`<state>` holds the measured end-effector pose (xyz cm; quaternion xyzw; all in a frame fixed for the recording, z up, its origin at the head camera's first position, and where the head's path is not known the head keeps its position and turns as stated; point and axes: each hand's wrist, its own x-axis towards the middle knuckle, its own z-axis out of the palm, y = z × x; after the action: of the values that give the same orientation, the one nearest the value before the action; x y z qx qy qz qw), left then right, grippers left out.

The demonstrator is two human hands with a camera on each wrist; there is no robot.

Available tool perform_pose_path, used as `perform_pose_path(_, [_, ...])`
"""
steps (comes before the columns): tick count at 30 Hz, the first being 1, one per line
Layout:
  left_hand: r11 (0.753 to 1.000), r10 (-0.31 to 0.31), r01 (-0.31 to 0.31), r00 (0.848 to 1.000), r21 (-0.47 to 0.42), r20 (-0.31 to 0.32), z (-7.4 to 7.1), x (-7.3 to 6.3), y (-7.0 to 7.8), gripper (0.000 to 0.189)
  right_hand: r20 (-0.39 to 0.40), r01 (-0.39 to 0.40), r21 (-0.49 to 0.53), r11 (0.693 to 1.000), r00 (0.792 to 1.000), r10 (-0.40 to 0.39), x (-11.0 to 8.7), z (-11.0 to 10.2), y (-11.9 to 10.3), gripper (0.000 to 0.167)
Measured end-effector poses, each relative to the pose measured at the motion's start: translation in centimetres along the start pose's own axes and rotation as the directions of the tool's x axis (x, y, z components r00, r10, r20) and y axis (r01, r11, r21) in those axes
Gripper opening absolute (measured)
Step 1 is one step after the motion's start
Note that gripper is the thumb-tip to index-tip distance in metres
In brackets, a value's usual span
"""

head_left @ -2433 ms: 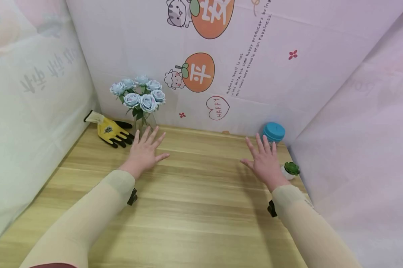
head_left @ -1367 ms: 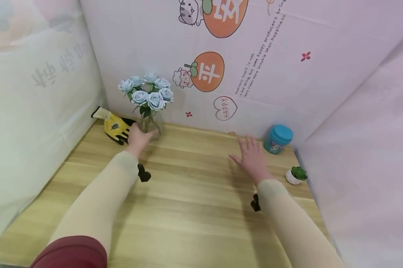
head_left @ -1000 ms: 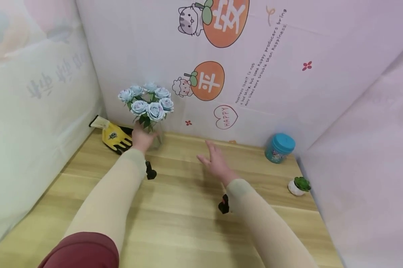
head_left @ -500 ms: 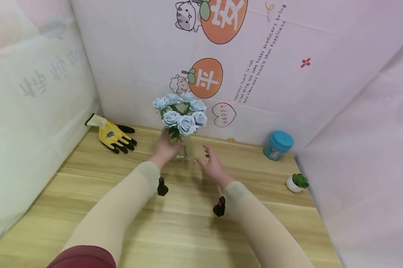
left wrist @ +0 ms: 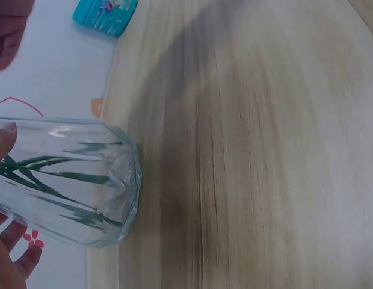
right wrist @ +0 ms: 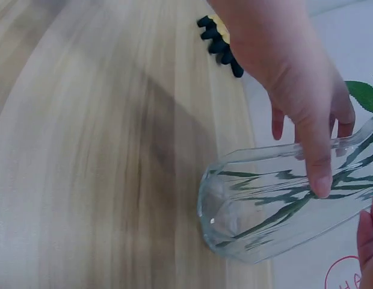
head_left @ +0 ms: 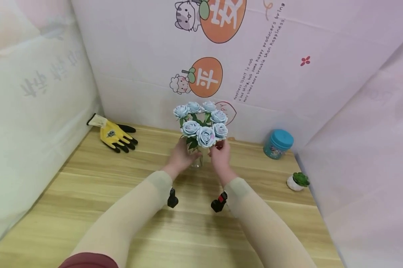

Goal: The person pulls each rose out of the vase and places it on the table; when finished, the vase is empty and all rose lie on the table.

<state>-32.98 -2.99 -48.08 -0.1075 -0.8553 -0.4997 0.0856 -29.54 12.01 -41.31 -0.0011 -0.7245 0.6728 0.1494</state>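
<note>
On the one counter (head_left: 188, 238) we see one glass vase (head_left: 195, 162), at twelve o'clock from the counter's middle, holding green stems (left wrist: 90, 177) and seven visible blue roses (head_left: 206, 136). The left hand (head_left: 180, 155) curls round the vase; the right hand (head_left: 220, 157) is just beside it, and we cannot tell whether it grips anything. We count one yellow-black glove (head_left: 111, 133) at ten o'clock, one lidded blue jar (head_left: 278, 144) at two, and one white pot (head_left: 294, 183) holding one succulent (head_left: 301, 179) at three.

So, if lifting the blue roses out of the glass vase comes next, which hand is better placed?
Probably the right hand: it is close beside the blue roses, while the left hand grips the glass vase and could steady it.
</note>
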Motion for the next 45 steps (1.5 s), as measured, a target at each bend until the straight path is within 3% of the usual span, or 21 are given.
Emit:
perform_pose_path(5, [0.997, -0.017, 0.017, 1.0, 0.07, 0.01, 0.5, -0.3, 0.2, 0.093, -0.071, 0.056, -0.037, 0.998, 0.996, -0.059, 0.7, 0.0, 1.1, 0.014])
perform_pose_path(9, [0.992, -0.026, 0.026, 1.0, 0.12, 0.002, 0.9, -0.4, 0.3, 0.091, -0.099, 0.096, -0.038, 0.995, 0.99, -0.099, 0.9, -0.3, 0.5, 0.008])
perform_pose_path(16, [0.985, -0.026, 0.028, 1.0, 0.169, -0.015, 0.9, -0.4, 0.5, 0.091, -0.093, 0.179, 0.046, 0.983, 0.98, -0.174, 1.5, -1.4, -2.4, 0.008])
perform_pose_path(26, [0.986, -0.028, 0.029, 1.0, 0.162, -0.007, 0.5, -0.6, 0.3, 0.088, -0.134, 0.222, 0.201, 0.954, 0.971, -0.198, 1.7, -4.2, -7.4, 0.005])
perform_pose_path(29, [0.982, -0.033, 0.032, 0.999, 0.184, 0.003, 0.6, -0.6, 0.3, 0.088, -0.162, 0.271, 0.225, 0.936, 0.958, -0.238, 1.6, -5.7, -8.6, 0.006])
perform_pose_path(32, [0.979, -0.03, 0.028, 1.0, 0.2, 0.004, 0.7, -0.6, 0.1, 0.089, -0.221, 0.34, 0.216, 0.915, 0.93, -0.293, 1.7, -7.6, -9.6, 0.012])
perform_pose_path(36, [0.978, -0.016, 0.014, 1.0, 0.208, 0.005, 0.8, -0.4, 0.0, 0.09, -0.353, 0.414, 0.235, 0.88, 0.879, -0.319, 2.3, -10.5, -10.7, 0.013])
perform_pose_path(38, [0.979, -0.018, 0.016, 1.0, 0.205, 0.008, 0.8, -0.3, 0.1, 0.089, -0.399, 0.396, 0.254, 0.882, 0.874, -0.277, 2.7, -12.2, -10.7, 0.011])
perform_pose_path(40, [0.978, -0.026, 0.024, 1.0, 0.205, 0.005, 0.7, -0.3, 0.2, 0.089, -0.401, 0.318, 0.21, 0.925, 0.89, -0.215, 3.3, -13.8, -9.9, 0.008])
perform_pose_path(43, [0.982, -0.041, 0.04, 0.999, 0.186, 0.0, 0.6, -0.3, 0.2, 0.089, -0.324, 0.045, 0.083, 0.995, 0.946, -0.016, 4.1, -16.6, -6.9, 0.009])
perform_pose_path(45, [0.982, -0.048, 0.048, 0.999, 0.182, -0.004, 0.5, -0.3, 0.2, 0.089, -0.253, -0.162, -0.031, 0.986, 0.956, 0.149, 4.2, -18.5, -3.9, 0.015])
